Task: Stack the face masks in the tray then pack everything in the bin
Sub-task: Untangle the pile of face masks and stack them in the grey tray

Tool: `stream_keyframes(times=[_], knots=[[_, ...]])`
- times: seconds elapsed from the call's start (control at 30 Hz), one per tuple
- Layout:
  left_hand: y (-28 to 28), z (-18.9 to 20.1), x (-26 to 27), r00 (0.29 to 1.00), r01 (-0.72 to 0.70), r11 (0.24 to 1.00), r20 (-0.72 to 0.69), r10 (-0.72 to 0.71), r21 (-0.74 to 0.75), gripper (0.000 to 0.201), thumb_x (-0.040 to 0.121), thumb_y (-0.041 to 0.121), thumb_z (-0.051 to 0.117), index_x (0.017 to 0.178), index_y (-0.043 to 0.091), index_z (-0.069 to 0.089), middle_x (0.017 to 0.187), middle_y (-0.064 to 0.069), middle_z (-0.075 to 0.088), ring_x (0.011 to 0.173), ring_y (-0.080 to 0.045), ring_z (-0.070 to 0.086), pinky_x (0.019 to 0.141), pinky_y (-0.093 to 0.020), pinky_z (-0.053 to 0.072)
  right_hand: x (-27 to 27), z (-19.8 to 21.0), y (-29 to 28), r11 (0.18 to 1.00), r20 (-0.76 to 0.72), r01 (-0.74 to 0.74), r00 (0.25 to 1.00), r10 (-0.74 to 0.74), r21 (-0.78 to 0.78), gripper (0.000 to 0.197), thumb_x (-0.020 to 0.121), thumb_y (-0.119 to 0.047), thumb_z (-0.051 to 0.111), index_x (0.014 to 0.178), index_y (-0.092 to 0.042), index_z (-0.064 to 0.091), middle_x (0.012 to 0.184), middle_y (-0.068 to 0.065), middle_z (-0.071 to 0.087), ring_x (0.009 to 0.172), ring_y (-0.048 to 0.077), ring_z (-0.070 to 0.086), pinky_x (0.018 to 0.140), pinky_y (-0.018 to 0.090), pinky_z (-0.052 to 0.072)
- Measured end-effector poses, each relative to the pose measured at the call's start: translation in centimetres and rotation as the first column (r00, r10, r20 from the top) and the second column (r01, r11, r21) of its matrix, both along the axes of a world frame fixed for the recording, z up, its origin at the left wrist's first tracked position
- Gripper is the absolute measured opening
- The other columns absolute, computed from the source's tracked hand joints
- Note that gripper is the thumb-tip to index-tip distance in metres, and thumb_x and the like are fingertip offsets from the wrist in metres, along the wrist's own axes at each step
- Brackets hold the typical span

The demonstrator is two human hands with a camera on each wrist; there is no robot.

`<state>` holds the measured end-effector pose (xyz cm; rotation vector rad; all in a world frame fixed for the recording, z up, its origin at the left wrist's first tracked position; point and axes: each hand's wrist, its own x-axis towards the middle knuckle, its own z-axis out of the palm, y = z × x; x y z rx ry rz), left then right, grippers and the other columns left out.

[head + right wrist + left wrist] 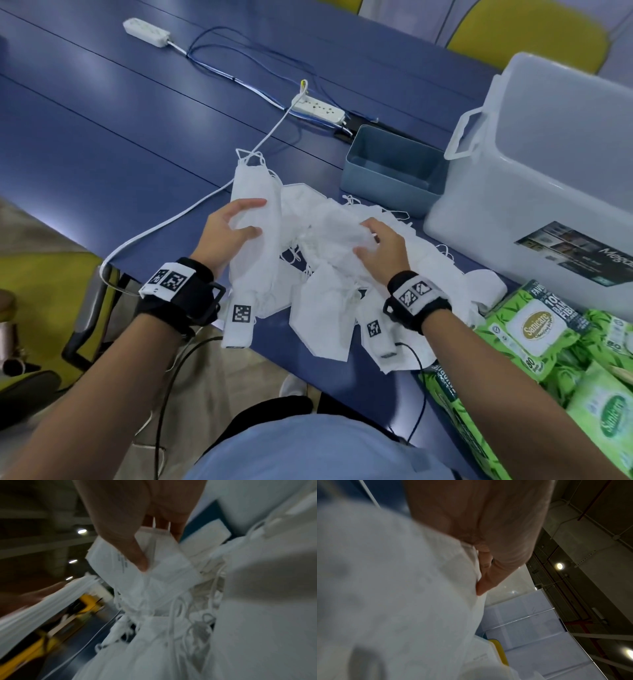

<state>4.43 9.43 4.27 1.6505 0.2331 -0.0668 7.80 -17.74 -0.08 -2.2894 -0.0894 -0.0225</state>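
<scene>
A loose pile of white face masks (329, 274) with tangled ear loops lies on the blue table (137, 120) near its front edge. My left hand (236, 222) grips a gathered stack of masks (253, 192) held upright above the pile; the left wrist view shows the fingers (486, 577) pressed against this white stack (393, 588). My right hand (373, 240) pinches one mask (342, 222) at the top of the pile, thumb (137, 555) on its folded face (163, 566). The small blue-grey tray (394, 181) stands empty behind the pile. The clear bin (548, 164) stands at the right.
Green wet-wipe packs (534, 332) lie at the front right beside the bin. Two white power strips (317, 108) (147, 32) with cables cross the far table. A white cable (164, 222) runs off the front edge at the left. Yellow chairs (527, 37) stand behind.
</scene>
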Motion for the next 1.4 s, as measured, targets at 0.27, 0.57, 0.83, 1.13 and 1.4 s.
stream_keyframes(times=[0.27, 0.57, 0.83, 1.13, 1.4], knots=[[2.1, 0.6, 1.3, 0.995, -0.08, 0.997, 0.064, 0.079, 0.02, 0.048, 0.08, -0.005, 0.061, 0.101, 0.038, 0.069, 0.122, 0.004, 0.061, 0.116, -0.021, 0.056, 0.097, -0.035, 0.048, -7.1, -2.9, 1.9, 0.791, 0.198, -0.548, 0.773, 0.603, -0.27, 0.032, 0.056, -0.003, 0.07, 0.086, -0.014, 0.073, 0.109, 0.013, 0.065, 0.097, 0.021, 0.046, 0.074, 0.046, 0.05], [1.2, 0.1, 1.9, 0.999, -0.035, 0.998, 0.036, 0.033, 0.051, 0.048, 0.08, -0.003, 0.062, 0.106, 0.036, 0.069, 0.125, 0.005, 0.06, 0.12, -0.019, 0.053, 0.104, -0.041, 0.043, -6.9, -0.6, 0.4, 0.858, -0.246, -0.506, 0.846, 0.474, -0.089, 0.041, 0.074, -0.051, 0.069, 0.104, -0.024, 0.072, 0.147, 0.002, 0.037, 0.13, 0.016, 0.032, 0.113, 0.034, 0.028], [-0.5, -0.1, 2.0, 1.0, -0.002, 1.0, 0.023, 0.002, 0.015, 0.047, 0.081, -0.008, 0.061, 0.106, 0.031, 0.068, 0.115, 0.011, 0.061, 0.109, -0.012, 0.056, 0.085, -0.02, 0.048, 4.7, -2.5, -4.0, 0.901, -0.146, -0.092, 0.989, 0.032, -0.425, 0.038, 0.084, -0.018, 0.064, 0.121, -0.015, 0.058, 0.131, 0.012, 0.05, 0.125, 0.029, 0.044, 0.106, 0.033, 0.032], [-3.3, -0.2, 1.2, 0.999, 0.05, 0.996, 0.003, -0.051, 0.08, 0.044, 0.082, -0.011, 0.058, 0.111, 0.021, 0.065, 0.111, 0.021, 0.058, 0.089, 0.022, 0.052, 0.07, 0.003, 0.039, 10.6, -4.5, -0.7, 0.839, -0.399, -0.255, 0.916, 0.049, -0.481, 0.106, 0.068, -0.047, 0.077, 0.15, -0.025, 0.014, 0.157, 0.011, 0.016, 0.144, 0.033, 0.017, 0.115, 0.048, 0.024], [-3.3, -0.8, 1.4, 0.999, 0.049, 0.993, -0.025, -0.047, 0.108, 0.046, 0.082, -0.01, 0.06, 0.107, 0.028, 0.065, 0.118, 0.014, 0.058, 0.105, 0.007, 0.052, 0.089, -0.013, 0.042, 10.2, -2.8, -2.4, 0.885, -0.412, -0.253, 0.908, 0.078, -0.39, 0.079, 0.059, -0.039, 0.088, 0.126, -0.017, 0.053, 0.126, 0.008, 0.054, 0.118, 0.027, 0.052, 0.097, 0.034, 0.043]])
